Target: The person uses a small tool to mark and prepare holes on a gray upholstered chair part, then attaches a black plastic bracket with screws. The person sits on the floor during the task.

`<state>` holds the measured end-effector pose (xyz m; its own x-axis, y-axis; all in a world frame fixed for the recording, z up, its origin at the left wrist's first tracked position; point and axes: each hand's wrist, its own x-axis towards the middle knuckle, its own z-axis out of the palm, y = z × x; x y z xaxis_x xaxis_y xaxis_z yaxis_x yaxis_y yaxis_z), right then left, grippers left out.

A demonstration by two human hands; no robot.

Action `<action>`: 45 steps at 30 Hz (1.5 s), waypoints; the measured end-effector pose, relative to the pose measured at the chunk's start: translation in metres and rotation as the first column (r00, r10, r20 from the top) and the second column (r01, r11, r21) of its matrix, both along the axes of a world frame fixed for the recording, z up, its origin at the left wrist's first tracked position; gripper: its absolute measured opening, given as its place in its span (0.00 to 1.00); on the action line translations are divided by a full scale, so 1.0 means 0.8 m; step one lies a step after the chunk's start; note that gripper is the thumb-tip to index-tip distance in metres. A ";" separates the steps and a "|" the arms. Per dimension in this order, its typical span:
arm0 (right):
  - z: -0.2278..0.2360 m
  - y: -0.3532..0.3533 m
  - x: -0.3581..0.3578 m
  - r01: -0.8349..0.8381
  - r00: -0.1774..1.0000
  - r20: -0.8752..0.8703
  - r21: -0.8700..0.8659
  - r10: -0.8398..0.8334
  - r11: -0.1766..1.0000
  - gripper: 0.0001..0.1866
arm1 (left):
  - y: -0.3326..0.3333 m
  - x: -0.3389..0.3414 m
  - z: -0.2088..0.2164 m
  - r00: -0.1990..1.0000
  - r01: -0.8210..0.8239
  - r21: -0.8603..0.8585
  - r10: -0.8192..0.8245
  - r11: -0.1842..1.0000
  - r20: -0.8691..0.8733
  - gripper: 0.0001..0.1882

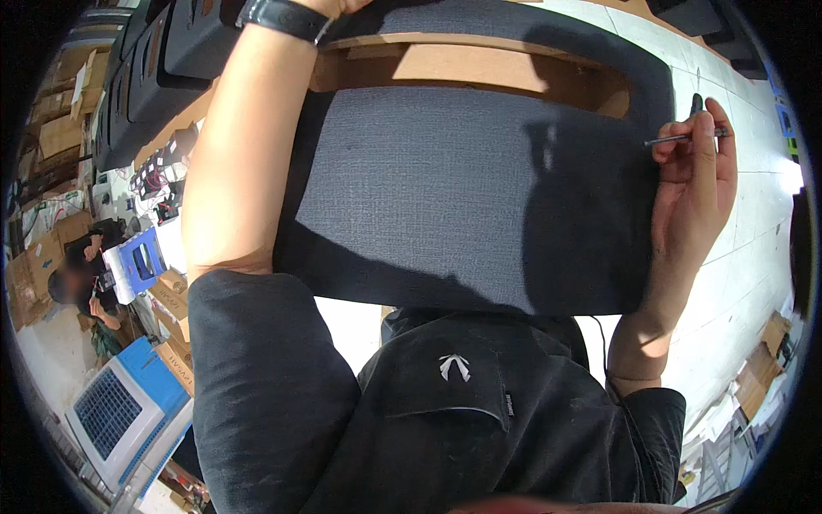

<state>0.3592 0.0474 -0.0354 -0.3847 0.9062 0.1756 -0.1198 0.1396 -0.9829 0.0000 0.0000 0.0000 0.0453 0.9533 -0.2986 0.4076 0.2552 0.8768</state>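
Observation:
A large box (428, 197) covered in dark grey textured cloth stands right in front of me. Its long rounded opening (471, 67) shows bare brown board inside. My left arm reaches over the box's left side, a black watch band on the wrist. Only a bit of my left hand (344, 4) shows at the top edge; its fingers are cut off. Beside the box's right edge, my right hand (698, 176) is closed on a thin metal rod tool (664, 140), held roughly level. A short black piece (696, 104) sticks up behind those fingers.
More dark cloth-covered boxes (193, 43) stand at the far left. Left of me are a blue and white air cooler (111, 411), cartons (169, 295) and a blue plastic stool (139, 261). Another person (86, 274) sits there. Cardboard scraps (758, 381) lie at the right.

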 end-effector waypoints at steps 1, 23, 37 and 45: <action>-0.003 -0.004 0.000 -0.035 0.998 -0.060 -0.037 0.033 0.999 0.17 | -0.005 0.013 0.006 0.992 0.044 0.029 -0.040 0.999 -0.121 0.28; -0.001 -0.041 -0.005 -0.147 0.972 0.208 0.201 0.105 0.969 0.13 | -0.023 0.112 -0.029 0.836 0.401 0.434 -0.129 0.807 -0.534 0.52; -0.007 -0.038 -0.009 -0.071 0.987 0.159 0.289 0.025 0.955 0.14 | -0.025 0.127 -0.007 0.854 0.403 0.332 -0.220 0.853 -0.471 0.52; -0.011 -0.044 -0.011 -0.064 0.977 0.209 0.428 -0.030 0.902 0.17 | -0.030 0.130 -0.004 0.872 0.394 0.321 -0.239 0.861 -0.427 0.53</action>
<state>0.3505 0.0125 -0.0444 -0.4692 0.7529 0.4615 0.0717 0.5533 -0.8299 0.1038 -0.0243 -0.0029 0.3280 0.9440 0.0347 0.7111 -0.2709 0.6488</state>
